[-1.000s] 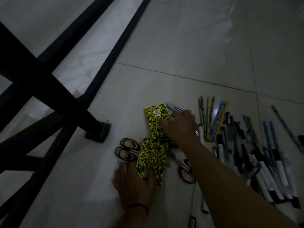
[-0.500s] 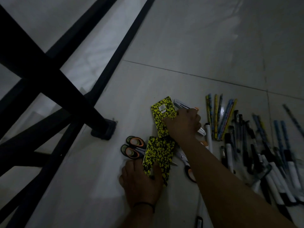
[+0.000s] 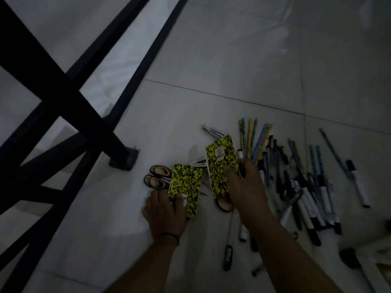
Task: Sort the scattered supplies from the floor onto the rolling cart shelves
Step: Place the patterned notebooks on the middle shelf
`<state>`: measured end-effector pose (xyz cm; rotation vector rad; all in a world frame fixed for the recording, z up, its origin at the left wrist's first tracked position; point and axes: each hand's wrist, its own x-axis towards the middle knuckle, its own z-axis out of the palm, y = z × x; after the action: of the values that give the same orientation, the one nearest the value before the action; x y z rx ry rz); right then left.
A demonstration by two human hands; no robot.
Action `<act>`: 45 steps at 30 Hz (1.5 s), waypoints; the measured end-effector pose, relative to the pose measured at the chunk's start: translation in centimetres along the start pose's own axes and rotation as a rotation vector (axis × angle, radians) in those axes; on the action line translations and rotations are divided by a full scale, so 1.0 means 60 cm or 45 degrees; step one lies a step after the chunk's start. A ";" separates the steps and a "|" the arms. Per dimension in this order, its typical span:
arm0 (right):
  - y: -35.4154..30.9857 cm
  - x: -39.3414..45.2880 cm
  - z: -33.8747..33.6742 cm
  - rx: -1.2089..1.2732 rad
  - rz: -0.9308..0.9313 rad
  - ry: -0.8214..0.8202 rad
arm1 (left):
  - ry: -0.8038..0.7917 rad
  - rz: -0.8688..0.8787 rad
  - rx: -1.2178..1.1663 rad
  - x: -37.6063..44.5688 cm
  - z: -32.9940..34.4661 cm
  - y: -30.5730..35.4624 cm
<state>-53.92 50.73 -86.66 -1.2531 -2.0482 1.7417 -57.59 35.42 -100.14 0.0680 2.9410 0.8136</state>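
Yellow-black notebooks, one gripped in each of the hands, left (image 3: 164, 210) and right (image 3: 243, 187), over tiled floor (image 3: 232, 60)

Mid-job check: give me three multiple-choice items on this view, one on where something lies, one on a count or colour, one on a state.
1. Where do the scissors with orange-lined handles lie?
A. Left of the left-hand notebook
B. On the cart frame
C. Among the markers

2. How many yellow-and-black speckled notebooks show?
A. One
B. Two
C. Four

3. What is the right hand doing?
A. Resting open on the floor
B. Holding a marker
C. Gripping a notebook

Answers:
1 A: the scissors sit beside the left edge of the left-hand notebook.
2 B: that one plus the right-hand notebook.
3 C: the right hand closes on the right-hand notebook's lower right edge, while the left hand has the other.
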 end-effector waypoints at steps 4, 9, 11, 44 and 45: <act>-0.001 -0.074 -0.086 0.122 0.197 0.047 | -0.361 -0.003 0.113 0.023 -0.012 -0.023; -0.008 -0.173 -0.186 0.241 0.300 0.114 | -0.485 -0.203 -0.391 0.007 -0.093 0.015; -0.011 -0.214 -0.221 0.319 0.317 0.132 | -0.517 -0.175 -0.522 -0.028 -0.128 0.055; 0.093 -0.775 -0.732 0.866 0.008 1.594 | -1.561 0.371 -1.179 -0.617 -0.409 0.464; 0.097 -0.759 -0.752 0.880 0.010 1.599 | -1.558 0.362 -1.165 -0.611 -0.405 0.465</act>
<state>5.18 52.47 -61.28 -1.4614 -0.6542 0.9692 -22.95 44.49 -62.28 0.6371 1.3051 1.3814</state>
